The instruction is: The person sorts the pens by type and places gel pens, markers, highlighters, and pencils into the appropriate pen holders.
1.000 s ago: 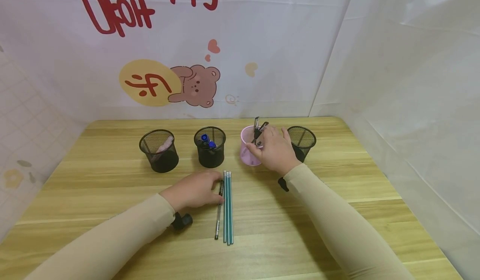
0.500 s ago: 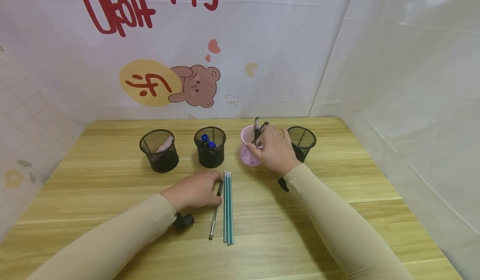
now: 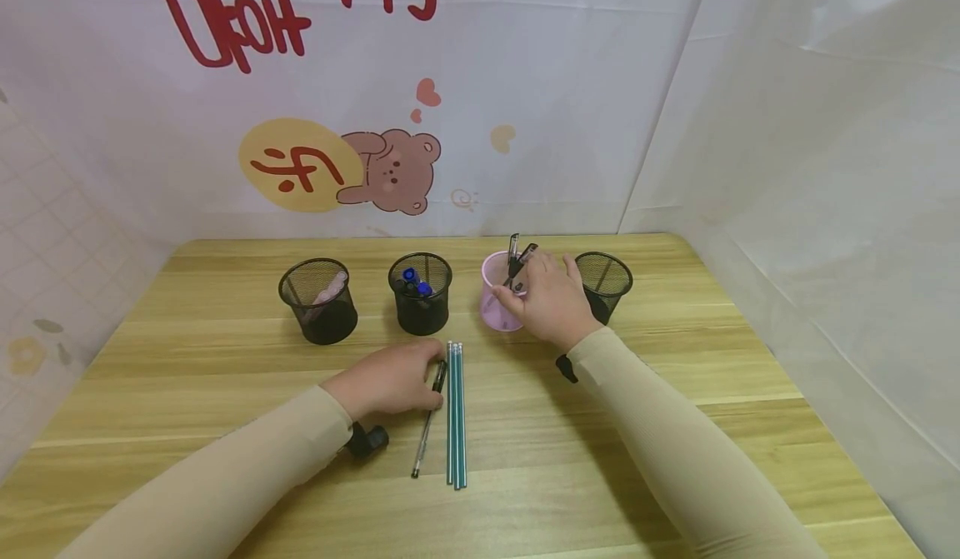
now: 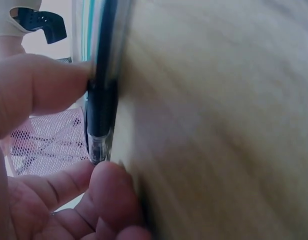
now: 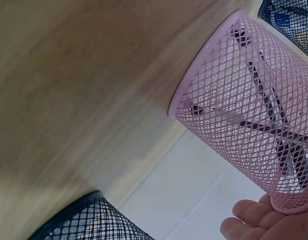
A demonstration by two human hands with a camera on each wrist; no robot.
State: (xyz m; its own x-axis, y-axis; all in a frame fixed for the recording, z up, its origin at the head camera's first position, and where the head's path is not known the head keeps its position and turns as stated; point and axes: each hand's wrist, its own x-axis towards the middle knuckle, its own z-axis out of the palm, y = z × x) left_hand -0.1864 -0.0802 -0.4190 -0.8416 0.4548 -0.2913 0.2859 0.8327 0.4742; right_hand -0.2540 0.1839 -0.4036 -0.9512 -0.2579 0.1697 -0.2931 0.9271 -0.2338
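Note:
A clear-barrelled black-capped pen (image 3: 426, 438) lies slanted on the wooden table. My left hand (image 3: 392, 380) pinches its cap end between thumb and fingers; the left wrist view shows the thumb on the pen's side and a fingertip at its end. Just right of it, green pencils (image 3: 456, 426) lie side by side. My right hand (image 3: 558, 302) grips the rim of the pink mesh pen holder (image 3: 498, 313), fingers curled over its edge. Black pens (image 3: 513, 251) stand inside that holder, leaning different ways. In the right wrist view the thumb is hidden.
Black mesh pen holders stand in the back row: one (image 3: 327, 326) at left with pale pink items, one (image 3: 422, 317) with blue-capped pens, and one (image 3: 611, 280) close beside my right hand. A white printed cloth (image 3: 562, 126) rises behind the table (image 3: 540, 476).
The pen's lower end has swung left, away from the pencils, and my left fingers stay at its cap end. My right hand and the pink holder have not visibly moved.

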